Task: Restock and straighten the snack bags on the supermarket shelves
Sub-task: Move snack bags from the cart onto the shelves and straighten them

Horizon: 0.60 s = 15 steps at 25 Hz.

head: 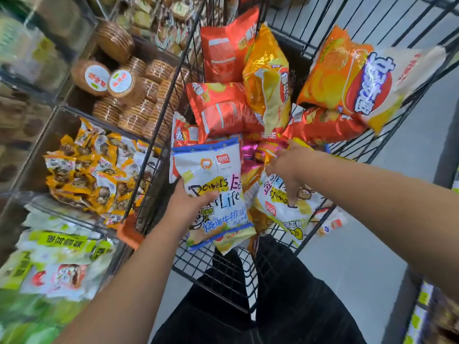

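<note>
Yellow packets (87, 170) sat on the shelf (74, 110) at the left. The left hand (188, 202) gripped a white bag (213, 175) that said "Powers" and "Life", over the wire cart (372, 150). The right hand (288, 165) pinched a second white bag (280, 212) inside the cart.

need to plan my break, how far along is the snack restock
Done: the shelves beside the wire cart hold biscuit rolls and yellow packets. In hand: the left hand grips a white-and-blue snack bag; the right hand pinches a white-and-yellow snack bag. Left: red bags and an orange bag fill the cart, unshelved.
</note>
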Available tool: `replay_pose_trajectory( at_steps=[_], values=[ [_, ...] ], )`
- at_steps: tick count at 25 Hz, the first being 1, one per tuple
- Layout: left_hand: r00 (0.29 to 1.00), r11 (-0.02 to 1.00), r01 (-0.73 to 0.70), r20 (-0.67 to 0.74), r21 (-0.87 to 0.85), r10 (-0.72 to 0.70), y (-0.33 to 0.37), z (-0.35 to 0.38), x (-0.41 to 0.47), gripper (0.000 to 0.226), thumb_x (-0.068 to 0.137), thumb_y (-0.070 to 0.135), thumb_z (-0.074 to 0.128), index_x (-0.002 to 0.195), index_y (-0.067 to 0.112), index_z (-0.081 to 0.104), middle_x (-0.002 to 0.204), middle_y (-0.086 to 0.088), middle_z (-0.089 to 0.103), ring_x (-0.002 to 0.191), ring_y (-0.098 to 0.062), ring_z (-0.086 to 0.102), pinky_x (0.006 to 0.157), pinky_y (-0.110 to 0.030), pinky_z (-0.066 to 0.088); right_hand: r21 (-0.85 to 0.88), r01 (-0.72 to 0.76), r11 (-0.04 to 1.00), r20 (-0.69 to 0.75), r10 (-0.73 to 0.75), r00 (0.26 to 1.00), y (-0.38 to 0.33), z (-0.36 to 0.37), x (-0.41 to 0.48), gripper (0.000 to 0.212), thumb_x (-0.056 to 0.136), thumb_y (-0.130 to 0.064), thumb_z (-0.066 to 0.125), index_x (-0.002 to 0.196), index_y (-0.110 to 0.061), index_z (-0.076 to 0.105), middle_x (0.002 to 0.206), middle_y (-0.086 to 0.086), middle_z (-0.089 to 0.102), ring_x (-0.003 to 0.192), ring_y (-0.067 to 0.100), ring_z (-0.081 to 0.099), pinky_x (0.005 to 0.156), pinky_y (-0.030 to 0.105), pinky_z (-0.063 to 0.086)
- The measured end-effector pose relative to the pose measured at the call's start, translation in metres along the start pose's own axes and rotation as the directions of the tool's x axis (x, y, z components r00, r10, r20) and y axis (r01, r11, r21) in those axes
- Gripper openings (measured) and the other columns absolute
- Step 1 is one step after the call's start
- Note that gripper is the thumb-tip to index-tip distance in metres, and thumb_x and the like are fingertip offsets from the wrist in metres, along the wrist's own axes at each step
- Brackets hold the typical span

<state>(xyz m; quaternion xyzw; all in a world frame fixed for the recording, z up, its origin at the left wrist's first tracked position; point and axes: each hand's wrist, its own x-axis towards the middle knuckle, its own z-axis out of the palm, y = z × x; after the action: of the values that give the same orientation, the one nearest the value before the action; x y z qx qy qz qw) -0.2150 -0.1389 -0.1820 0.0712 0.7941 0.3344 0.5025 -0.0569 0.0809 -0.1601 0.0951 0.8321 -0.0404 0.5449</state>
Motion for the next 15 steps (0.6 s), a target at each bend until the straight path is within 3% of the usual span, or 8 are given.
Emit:
replay_pose_trajectory(
  at_steps=[3, 5, 6, 8, 10, 12, 15],
  values=[
    [0.999, 0.999, -0.023, -0.047, -0.035, 0.021, -0.004, -0.015, -0.006, 0.091, 0.065, 0.043, 0.089, 0.142, 0.031, 0.041, 0.135, 0.007, 0.056, 0.122, -0.021, 0.053, 0.107, -0.047, 0.040, 0.143, 0.025, 0.989, -0.098, -0.011, 0.995, 0.006, -0.002, -0.012, 0.109, 0.058, -0.071, 0.076, 0.146, -0.026, 0.031, 0.140, 0.004, 0.050, 0.127, 0.028, 0.047, 0.104, 0.041, 0.035],
    [0.996, 0.998, -0.032, -0.080, -0.053, 0.028, -0.006, -0.021, -0.010, 0.082, 0.066, 0.040, 0.088, 0.137, 0.032, 0.047, 0.128, 0.009, 0.060, 0.119, -0.021, 0.055, 0.106, -0.046, 0.040, 0.213, 0.002, 0.977, -0.256, 0.053, 0.965, 0.017, 0.000, -0.025, 0.104, 0.055, -0.075, 0.073, 0.138, -0.023, 0.040, 0.124, 0.007, 0.060, 0.116, 0.030, 0.052, 0.098, 0.039, 0.039],
    [0.996, 0.997, -0.036, -0.083, -0.068, 0.031, -0.005, -0.023, -0.013, 0.083, 0.062, 0.044, 0.089, 0.134, 0.034, 0.048, 0.126, 0.010, 0.061, 0.118, -0.021, 0.056, 0.106, -0.047, 0.040, 0.266, -0.031, 0.964, -0.352, 0.127, 0.927, 0.023, 0.002, -0.031, 0.101, 0.053, -0.077, 0.072, 0.133, -0.021, 0.044, 0.118, 0.008, 0.062, 0.112, 0.030, 0.053, 0.096, 0.040, 0.039],
    [0.994, 0.994, -0.051, -0.098, -0.100, 0.042, -0.004, -0.023, -0.016, 0.086, 0.058, 0.049, 0.090, 0.132, 0.036, 0.049, 0.126, 0.010, 0.063, 0.118, -0.022, 0.057, 0.105, -0.049, 0.041, 0.422, -0.133, 0.897, -0.516, 0.358, 0.778, 0.030, 0.007, -0.041, 0.097, 0.053, -0.079, 0.071, 0.124, -0.017, 0.049, 0.115, 0.009, 0.062, 0.111, 0.032, 0.053, 0.096, 0.043, 0.038],
    [0.994, 0.992, -0.056, -0.103, -0.113, 0.044, -0.003, -0.020, -0.019, 0.083, 0.062, 0.046, 0.089, 0.133, 0.035, 0.048, 0.127, 0.009, 0.062, 0.120, -0.023, 0.056, 0.103, -0.046, 0.040, 0.593, -0.195, 0.781, -0.545, 0.568, 0.617, 0.025, 0.010, -0.047, 0.096, 0.054, -0.077, 0.072, 0.123, -0.014, 0.049, 0.119, 0.010, 0.060, 0.115, 0.033, 0.051, 0.099, 0.045, 0.036],
    [0.993, 0.990, -0.060, -0.108, -0.130, 0.046, -0.001, -0.017, -0.021, 0.083, 0.064, 0.044, 0.088, 0.135, 0.034, 0.047, 0.128, 0.008, 0.061, 0.120, -0.023, 0.055, 0.100, -0.043, 0.040, 0.660, -0.211, 0.721, -0.516, 0.640, 0.569, 0.012, 0.010, -0.046, 0.095, 0.055, -0.072, 0.075, 0.125, -0.013, 0.047, 0.123, 0.010, 0.057, 0.119, 0.032, 0.047, 0.103, 0.046, 0.033],
    [0.992, 0.982, -0.080, -0.110, -0.170, 0.062, 0.002, -0.013, -0.021, 0.069, 0.072, 0.034, 0.085, 0.131, 0.030, 0.050, 0.120, 0.009, 0.063, 0.114, -0.021, 0.057, 0.093, -0.038, 0.039, 0.678, -0.171, 0.714, -0.541, 0.643, 0.542, -0.006, 0.000, -0.049, 0.094, 0.058, -0.074, 0.071, 0.126, -0.015, 0.047, 0.123, 0.008, 0.057, 0.119, 0.030, 0.046, 0.104, 0.047, 0.031]
  ],
)
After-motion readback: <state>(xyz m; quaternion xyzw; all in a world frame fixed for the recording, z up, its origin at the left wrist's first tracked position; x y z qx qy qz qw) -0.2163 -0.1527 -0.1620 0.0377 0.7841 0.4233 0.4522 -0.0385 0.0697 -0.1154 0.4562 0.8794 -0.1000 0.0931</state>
